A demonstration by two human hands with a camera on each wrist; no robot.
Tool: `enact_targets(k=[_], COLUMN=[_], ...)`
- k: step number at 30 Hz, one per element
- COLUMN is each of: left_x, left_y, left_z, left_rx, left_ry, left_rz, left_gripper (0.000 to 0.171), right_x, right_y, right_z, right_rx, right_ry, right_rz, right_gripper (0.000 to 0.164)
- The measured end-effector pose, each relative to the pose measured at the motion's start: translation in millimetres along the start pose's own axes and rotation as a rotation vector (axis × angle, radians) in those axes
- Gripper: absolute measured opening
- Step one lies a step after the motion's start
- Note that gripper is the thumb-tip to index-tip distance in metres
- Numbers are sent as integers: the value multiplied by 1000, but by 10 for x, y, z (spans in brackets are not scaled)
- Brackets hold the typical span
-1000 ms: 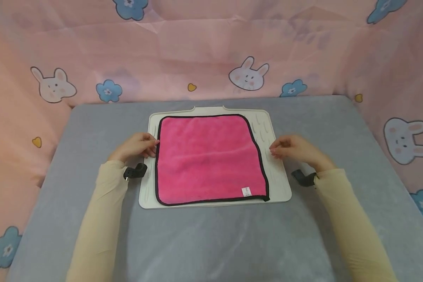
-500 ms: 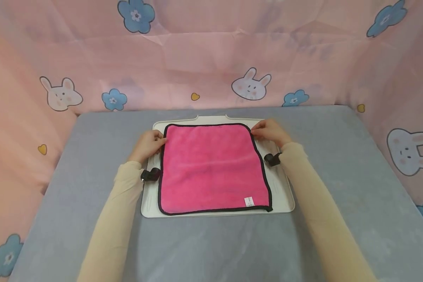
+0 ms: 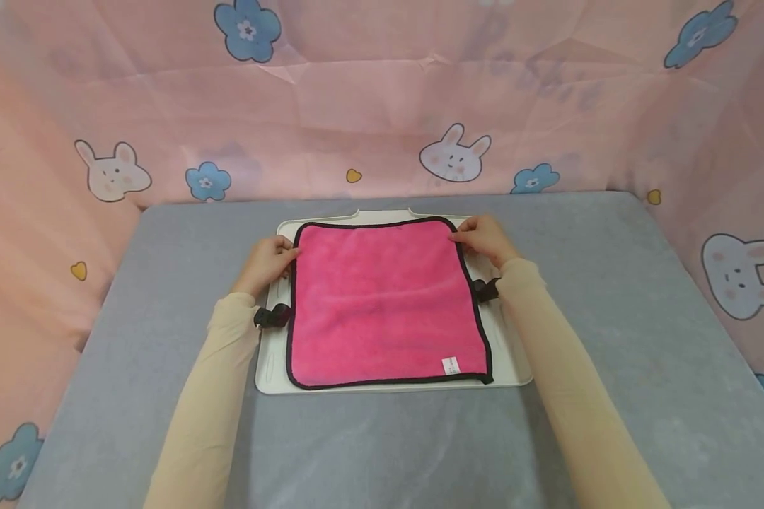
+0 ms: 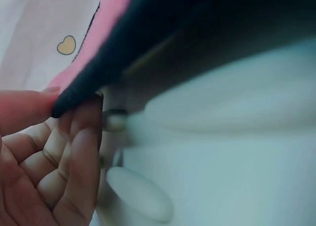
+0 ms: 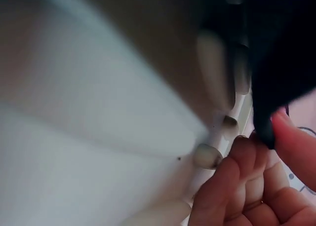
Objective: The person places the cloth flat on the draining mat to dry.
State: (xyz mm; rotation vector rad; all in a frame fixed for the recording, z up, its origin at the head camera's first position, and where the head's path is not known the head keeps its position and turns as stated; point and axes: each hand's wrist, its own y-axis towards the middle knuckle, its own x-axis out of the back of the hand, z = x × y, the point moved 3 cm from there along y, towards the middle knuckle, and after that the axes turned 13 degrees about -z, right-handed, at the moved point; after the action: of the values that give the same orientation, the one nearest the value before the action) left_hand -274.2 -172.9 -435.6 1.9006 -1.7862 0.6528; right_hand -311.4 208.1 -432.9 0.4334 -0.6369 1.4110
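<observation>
A pink towel (image 3: 382,304) with black edging and a small white tag near its lower right corner lies spread over a white plastic board (image 3: 509,353). My left hand (image 3: 266,263) pinches the towel's left edge near the far corner; in the left wrist view the black edging (image 4: 79,90) sits between thumb and fingers. On the other side my right hand (image 3: 486,239) pinches the right edge near its far corner, which is slightly raised. The right wrist view shows that dark edging (image 5: 264,122) held between thumb and fingertips, with the ridged board below.
The board rests on a table with a grey cloth (image 3: 382,452). Behind and at both sides hangs a pink curtain (image 3: 331,106) printed with rabbits and flowers. A black wrist strap (image 3: 272,316) is on the left wrist, another (image 3: 486,290) on the right.
Both hands have moved in to the towel's far corners, the right one going left and away from me. The towel's edges are now pinched, and the far right corner has lifted slightly.
</observation>
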Motion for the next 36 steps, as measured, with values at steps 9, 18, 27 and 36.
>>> enact_targets(k=[9,18,27,36], left_x=[-7,20,17,-20], left_y=[17,7,-116,-123], left_z=[41,30,43,37], left_rx=[84,24,3,-70], left_ry=[-128,26,99,144], left_rz=[-58,-33,61,-39], left_gripper=[21,22,29,39], right_x=[36,27,65,20], right_y=[6,5,-65,-93], right_z=[28,-23,-36,-40], right_rx=[0,36,51,57], right_ry=[87,34,4,4], right_rz=[-178,-36,74,106], right_gripper=[25,23,25,19])
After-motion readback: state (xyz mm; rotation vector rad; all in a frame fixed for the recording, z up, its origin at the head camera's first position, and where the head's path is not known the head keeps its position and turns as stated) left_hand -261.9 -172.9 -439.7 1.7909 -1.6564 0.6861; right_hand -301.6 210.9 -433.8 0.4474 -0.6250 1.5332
